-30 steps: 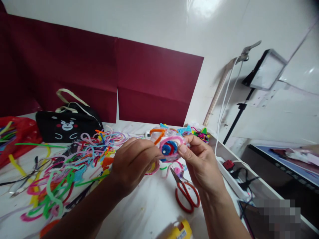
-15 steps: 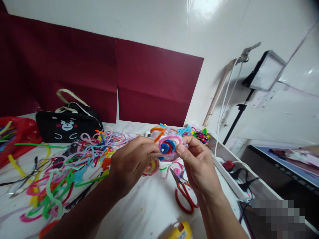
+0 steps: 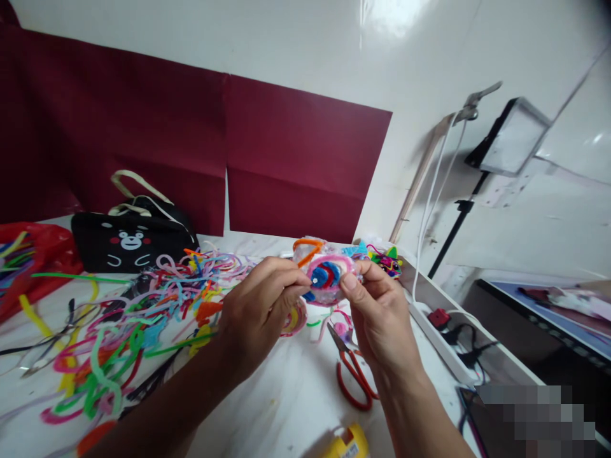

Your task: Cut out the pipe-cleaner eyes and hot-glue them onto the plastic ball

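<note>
Both my hands hold up a small coiled pipe-cleaner piece [image 3: 326, 275], a spiral of pink, red and blue, above the white table [image 3: 286, 394]. My left hand [image 3: 260, 312] pinches its left edge with fingertips closed. My right hand [image 3: 379, 318] grips its right edge between thumb and fingers. An orange pipe-cleaner loop [image 3: 307, 247] sticks up just behind the spiral.
A tangle of coloured pipe cleaners [image 3: 124, 318] covers the table's left half. Red-handled scissors [image 3: 352, 372] lie under my right hand. A black bear-face bag [image 3: 128, 238] and a red bag [image 3: 28, 254] sit at the back left. A power strip [image 3: 442, 337] with cables runs along the right edge; a yellow object [image 3: 346, 442] lies near the front.
The spiral piece has been turned slightly and lifted a little between my fingers. Both hands stay in nearly the same place.
</note>
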### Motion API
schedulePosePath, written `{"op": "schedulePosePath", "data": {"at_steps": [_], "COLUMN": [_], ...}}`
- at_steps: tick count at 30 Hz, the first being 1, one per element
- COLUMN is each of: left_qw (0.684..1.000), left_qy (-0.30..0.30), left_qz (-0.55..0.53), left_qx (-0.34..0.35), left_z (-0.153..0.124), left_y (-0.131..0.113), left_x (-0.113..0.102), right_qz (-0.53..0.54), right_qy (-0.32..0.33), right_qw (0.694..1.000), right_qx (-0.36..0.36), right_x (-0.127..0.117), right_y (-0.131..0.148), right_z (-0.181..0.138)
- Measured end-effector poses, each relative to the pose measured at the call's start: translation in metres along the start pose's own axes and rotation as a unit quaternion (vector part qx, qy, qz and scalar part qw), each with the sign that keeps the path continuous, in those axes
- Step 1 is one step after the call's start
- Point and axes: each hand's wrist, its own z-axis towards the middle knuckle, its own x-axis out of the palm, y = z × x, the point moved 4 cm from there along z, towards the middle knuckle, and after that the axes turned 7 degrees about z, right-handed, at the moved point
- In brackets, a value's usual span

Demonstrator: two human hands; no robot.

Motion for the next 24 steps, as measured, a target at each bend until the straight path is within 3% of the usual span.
{"op": "schedulePosePath", "data": {"at_steps": [7, 24], "left_qw": [0.999, 0.974], "left_qy": [-0.020, -0.036], "left_qz": [-0.024, -0.114], "left_qx": [-0.034, -0.190], "left_z": [-0.001, -0.002], "left_y": [-0.002, 0.007], "left_x": [0.001, 0.004], "right_qz": [-0.002, -0.071], "right_qy": [-0.001, -0.005], "right_qw": [1.000, 0.997], "right_qx": [0.005, -0.026], "right_x": [0.001, 0.001], "right_y": [-0.003, -0.015], "right_z": [0.000, -0.007]}}
